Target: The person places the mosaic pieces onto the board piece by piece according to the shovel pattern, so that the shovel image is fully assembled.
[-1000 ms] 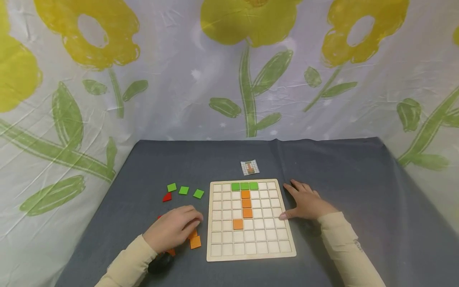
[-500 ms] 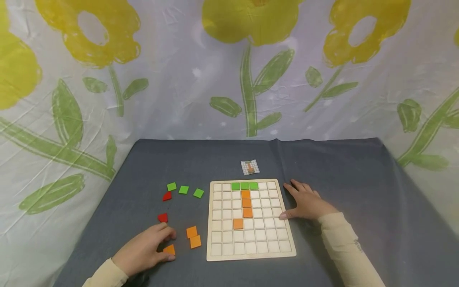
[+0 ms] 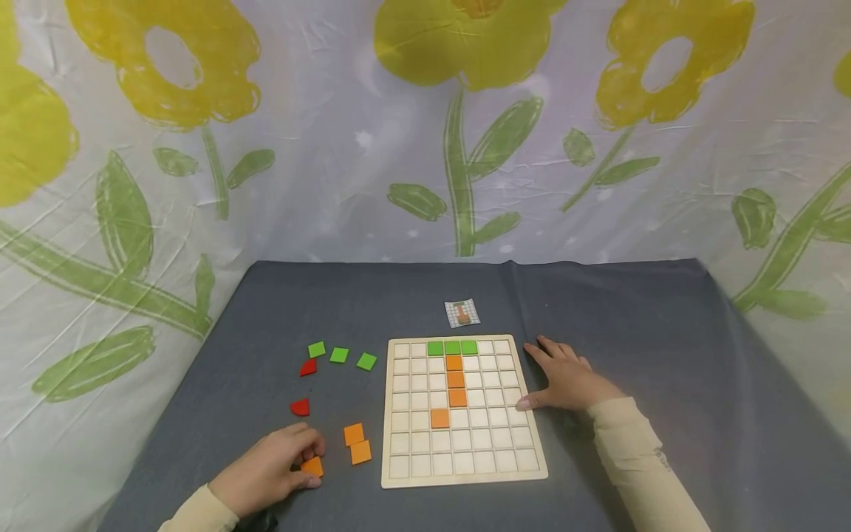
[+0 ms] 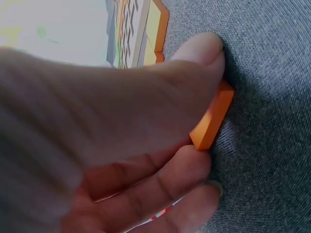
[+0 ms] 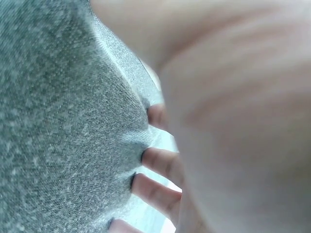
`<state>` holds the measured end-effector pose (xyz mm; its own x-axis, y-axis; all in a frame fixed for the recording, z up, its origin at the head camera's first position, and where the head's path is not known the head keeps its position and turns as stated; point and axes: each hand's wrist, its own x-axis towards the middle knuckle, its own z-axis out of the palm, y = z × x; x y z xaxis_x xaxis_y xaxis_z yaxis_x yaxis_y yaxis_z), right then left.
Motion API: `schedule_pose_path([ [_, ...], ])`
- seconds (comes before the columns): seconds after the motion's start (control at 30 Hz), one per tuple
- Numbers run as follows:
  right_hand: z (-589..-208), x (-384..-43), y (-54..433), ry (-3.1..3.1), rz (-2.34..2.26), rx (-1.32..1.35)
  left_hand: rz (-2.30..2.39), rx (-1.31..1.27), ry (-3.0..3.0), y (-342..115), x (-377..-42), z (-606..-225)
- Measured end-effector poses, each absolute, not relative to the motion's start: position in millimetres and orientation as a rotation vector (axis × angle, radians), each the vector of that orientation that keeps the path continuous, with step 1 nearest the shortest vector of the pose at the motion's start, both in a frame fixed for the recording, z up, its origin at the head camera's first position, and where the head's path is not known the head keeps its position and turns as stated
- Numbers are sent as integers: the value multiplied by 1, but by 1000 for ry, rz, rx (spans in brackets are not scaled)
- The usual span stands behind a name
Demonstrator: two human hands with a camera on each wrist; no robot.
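My left hand is low at the left of the table, thumb and fingers pinching an orange square tile. In the left wrist view that tile sits between thumb and fingertips, close over the cloth. Just right of this hand lie two more orange tiles, corners overlapping. A wooden grid board carries three green tiles along its top row and several orange ones below them. With fingers spread, my right hand rests at the board's right side, thumb on its edge; its other fingertips press the cloth.
Three green tiles and two red rounded pieces lie left of the board. Behind the board is a small printed card showing a grid pattern. Dark cloth covers the table, with a flowered curtain behind.
My left hand has moved left and toward me from the orange tile pair to the single tile and closed its fingers on it. The right hand stays at the board.
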<state>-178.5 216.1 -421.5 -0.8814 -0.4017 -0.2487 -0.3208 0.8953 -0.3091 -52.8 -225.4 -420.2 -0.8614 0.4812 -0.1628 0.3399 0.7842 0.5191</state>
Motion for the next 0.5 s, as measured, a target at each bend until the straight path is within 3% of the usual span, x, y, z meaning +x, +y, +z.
schedule_pose_path([
  [0.5, -421, -179, 216, 2762, -380, -538, 688, 693, 2691, -224, -53, -420],
])
